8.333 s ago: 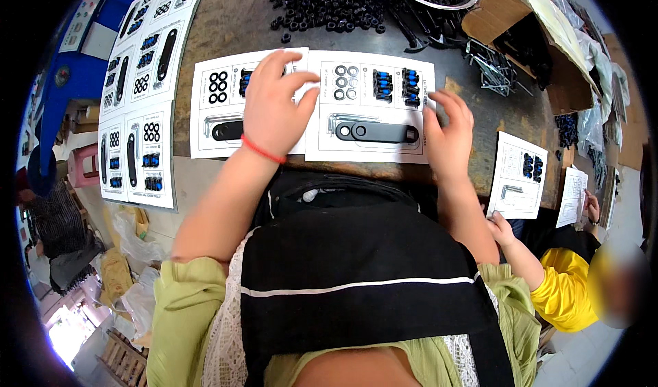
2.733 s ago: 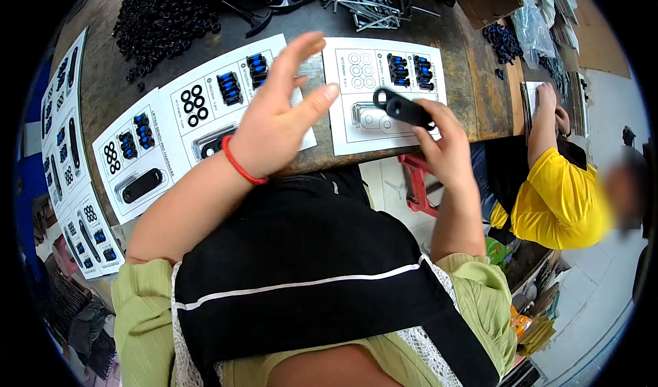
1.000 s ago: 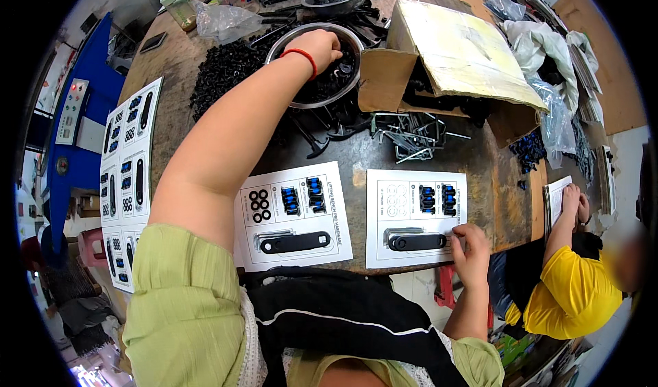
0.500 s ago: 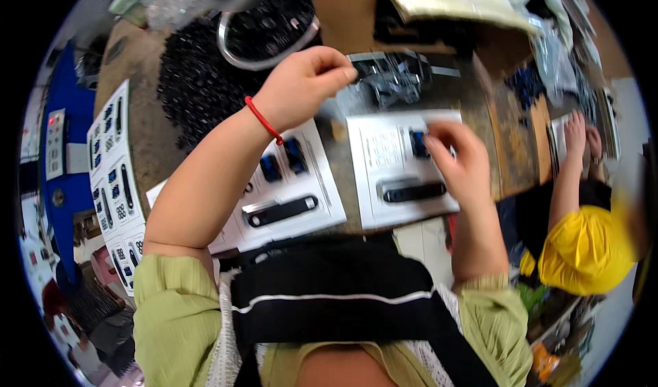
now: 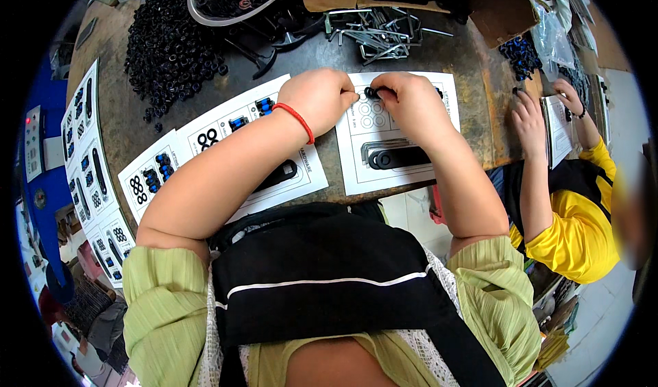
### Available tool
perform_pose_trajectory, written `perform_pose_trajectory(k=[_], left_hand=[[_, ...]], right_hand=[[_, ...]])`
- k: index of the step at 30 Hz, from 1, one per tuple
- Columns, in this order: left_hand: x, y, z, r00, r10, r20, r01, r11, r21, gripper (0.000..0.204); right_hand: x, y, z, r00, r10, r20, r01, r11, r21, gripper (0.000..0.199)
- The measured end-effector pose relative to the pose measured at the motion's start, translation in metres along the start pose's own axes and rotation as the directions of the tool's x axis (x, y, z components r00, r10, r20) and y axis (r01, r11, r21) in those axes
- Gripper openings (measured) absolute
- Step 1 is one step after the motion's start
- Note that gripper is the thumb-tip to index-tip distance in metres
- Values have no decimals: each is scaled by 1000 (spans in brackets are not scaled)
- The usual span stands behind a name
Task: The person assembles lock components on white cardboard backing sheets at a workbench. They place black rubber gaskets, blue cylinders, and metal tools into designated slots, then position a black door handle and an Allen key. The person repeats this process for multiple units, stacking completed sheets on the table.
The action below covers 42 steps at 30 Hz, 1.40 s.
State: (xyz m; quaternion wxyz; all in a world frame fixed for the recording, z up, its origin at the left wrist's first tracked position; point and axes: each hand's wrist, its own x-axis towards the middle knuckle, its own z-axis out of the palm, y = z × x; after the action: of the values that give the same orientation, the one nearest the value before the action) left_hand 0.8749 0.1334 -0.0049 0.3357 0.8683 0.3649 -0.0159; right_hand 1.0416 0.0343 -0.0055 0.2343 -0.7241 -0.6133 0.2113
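My right hand [image 5: 414, 106] is closed, pinching black rings [image 5: 371, 92] over the printed circles of a white paper sheet [image 5: 354, 175]. My left hand [image 5: 317, 98], with a red cord at the wrist, has its thumb and fingertips pressed together by that sheet's left edge; what they hold, if anything, is hidden. Near the sheet's bottom lie L-shaped hex keys [image 5: 384, 145] and a black flat bar [image 5: 401, 157]. My left forearm partly covers a second sheet [image 5: 305, 181] carrying black rings [image 5: 208, 138], blue-and-black hardware [image 5: 264, 105] and another black bar [image 5: 277, 176].
Loose black rings form a pile [image 5: 171, 44] beside a clear-rimmed tub [image 5: 236, 22]. Hex keys [image 5: 377, 34] are heaped before a cardboard box [image 5: 504, 17]. More filled sheets [image 5: 86, 140] lie at left. At right, a person in yellow [image 5: 576, 233] works near blue-and-black pieces [image 5: 521, 57].
My right hand has moved left and up to the printed circles, with black rings in its fingertips. My left hand has come down from the hex key heap to the sheet. Hex keys now show by the bar.
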Motion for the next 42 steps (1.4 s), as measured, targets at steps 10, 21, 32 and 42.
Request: perform_pose_trajectory(k=[10, 21, 32, 42], left_hand=[[-2, -10, -2, 993, 23, -118, -12, 996, 94, 26], [5, -18, -7, 981, -83, -173, 66, 993, -100, 30], [-10, 2, 11, 999, 7, -32, -8, 999, -32, 25], [-13, -10, 22, 956, 194, -219, -135, 956, 259, 26]], right_hand=[[-19, 1, -5, 998, 57, -14, -57, 998, 34, 12], [-13, 0, -2, 997, 54, -49, -62, 979, -196, 12], [-13, 1, 0, 992, 105, 66, -80, 947, -312, 10], [-12, 8, 1, 998, 65, 26, -58, 972, -228, 16]])
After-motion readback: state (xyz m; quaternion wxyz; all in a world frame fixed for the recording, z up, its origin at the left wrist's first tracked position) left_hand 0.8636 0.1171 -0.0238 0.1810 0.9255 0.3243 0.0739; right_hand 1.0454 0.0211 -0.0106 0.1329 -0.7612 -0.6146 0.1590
